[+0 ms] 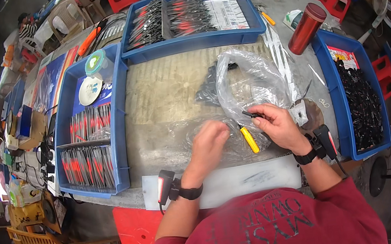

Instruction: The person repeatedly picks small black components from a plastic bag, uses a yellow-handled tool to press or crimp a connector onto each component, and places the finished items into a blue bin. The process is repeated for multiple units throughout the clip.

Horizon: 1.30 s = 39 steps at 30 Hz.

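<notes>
A small black part (250, 114) is pinched between the thumb and fingers of my right hand (278, 126). My left hand (210, 140) is to its left, fingers curled together; anything in them is hidden. Between the two hands lies a screwdriver with a yellow handle (249, 140), its handle pointing toward me. Just beyond my hands a clear plastic bag (249, 74) stands with its mouth spread. Dark pieces (208, 89) show through or beside its left side. Crumpled clear film (197, 132) lies under and around my left hand.
Blue trays hold slim black-and-red packets at the left (119, 90) and far side (193, 44); a right tray (338, 93) holds many black parts. A red flask (307, 28) stands far right. A round-lidded tub (97, 66) sits in the left tray. A white sheet (246, 180) lines the near edge.
</notes>
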Motion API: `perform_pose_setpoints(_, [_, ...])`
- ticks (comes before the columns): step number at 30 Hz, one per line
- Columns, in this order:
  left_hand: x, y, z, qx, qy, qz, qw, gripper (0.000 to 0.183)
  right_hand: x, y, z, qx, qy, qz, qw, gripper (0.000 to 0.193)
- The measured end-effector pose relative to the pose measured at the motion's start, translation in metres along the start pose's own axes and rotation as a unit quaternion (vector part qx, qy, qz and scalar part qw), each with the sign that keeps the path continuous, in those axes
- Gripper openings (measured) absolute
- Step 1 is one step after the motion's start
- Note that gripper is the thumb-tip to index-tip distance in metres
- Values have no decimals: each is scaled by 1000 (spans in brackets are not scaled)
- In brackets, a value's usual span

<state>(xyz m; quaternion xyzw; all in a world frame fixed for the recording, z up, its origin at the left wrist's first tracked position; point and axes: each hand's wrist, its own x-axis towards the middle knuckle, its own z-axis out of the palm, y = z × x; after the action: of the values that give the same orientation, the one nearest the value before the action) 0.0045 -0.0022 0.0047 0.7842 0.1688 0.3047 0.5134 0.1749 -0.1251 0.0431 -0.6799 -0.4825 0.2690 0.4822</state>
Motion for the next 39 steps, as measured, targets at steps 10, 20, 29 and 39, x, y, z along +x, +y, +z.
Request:
perform_pose_setpoints(10, [-1,3,1,-62,2,-21,998,4,-27,1,-55,-109,123,-26,986,14])
perform_pose_setpoints(20, [1,14,3,-18,-52,-6,998,3,-55,49,-101,-261,159,55,950,14])
perform_pose_setpoints(29, [0,14,2,-7,-46,-19,999,5,-49,67,-94,-341,114,17,933,10])
perform_pose_setpoints(39, [1,14,2,3,-46,-12,999,3,-53,71,-93,-295,144,22,944,9])
